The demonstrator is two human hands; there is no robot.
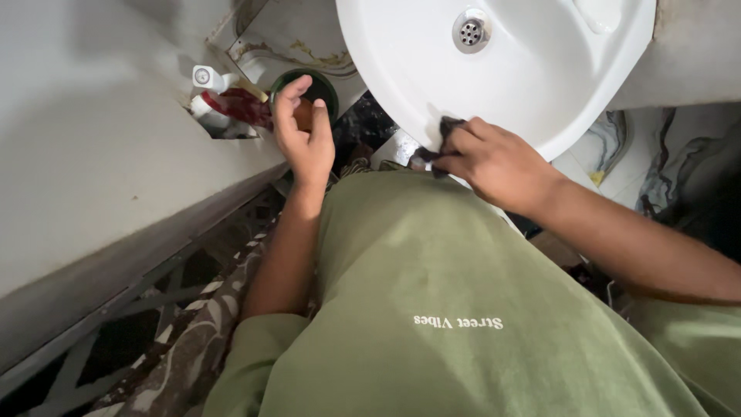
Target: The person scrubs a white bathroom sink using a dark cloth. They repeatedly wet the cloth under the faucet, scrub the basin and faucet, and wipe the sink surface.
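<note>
A white wash basin (532, 85) fills the top of the view, with a metal drain (470, 32) near its middle. My right hand (494, 162) presses a small dark scrubbing pad (448, 126) against the basin's near rim. My left hand (302, 127) hangs free to the left of the basin, fingers loosely curled, holding nothing. It is in front of a dark green round tub (312, 85) on the floor.
A white spray bottle (212, 79) and a red item (239, 104) lie beside the green tub at the foot of the grey wall (100, 154). Patterned tiles (185, 340) cover the floor. My green shirt (448, 309) fills the lower view.
</note>
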